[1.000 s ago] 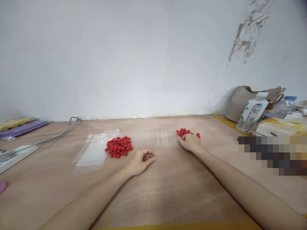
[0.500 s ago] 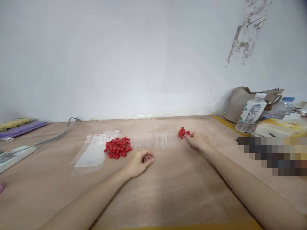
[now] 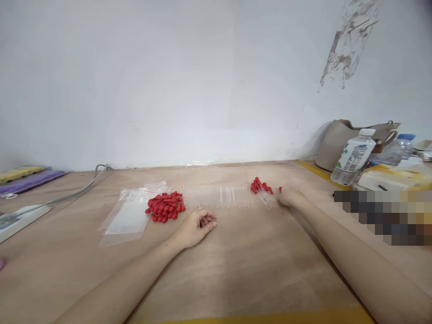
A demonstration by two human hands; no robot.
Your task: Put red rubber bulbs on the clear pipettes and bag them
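Observation:
My left hand (image 3: 199, 227) rests on the wooden table with its fingers loosely curled and nothing in them. Just beyond it lies a heap of red rubber dropper bulbs (image 3: 165, 207). A row of clear thin dropper tubes (image 3: 216, 197) stretches to the right of the heap. At the row's right end, several droppers (image 3: 265, 189) with red bulbs fitted lie in a fanned bunch. Beside this bunch is my right hand (image 3: 289, 196), closed and slightly blurred. A red bulb (image 3: 280, 190) shows at its fingertips; the hand hides the rest.
Clear plastic bags (image 3: 126, 220) lie left of the bulbs. A grey cable (image 3: 79, 191) runs to a white power strip (image 3: 25, 220) on the left. Toward the right wall stand a beige bag (image 3: 332, 146), a labelled bottle (image 3: 354, 157) and a yellow-white packet (image 3: 388, 180).
My right hand has moved a little to the right, off the bunch of red-bulbed droppers, which now shows more fully. My left hand has stayed in place.

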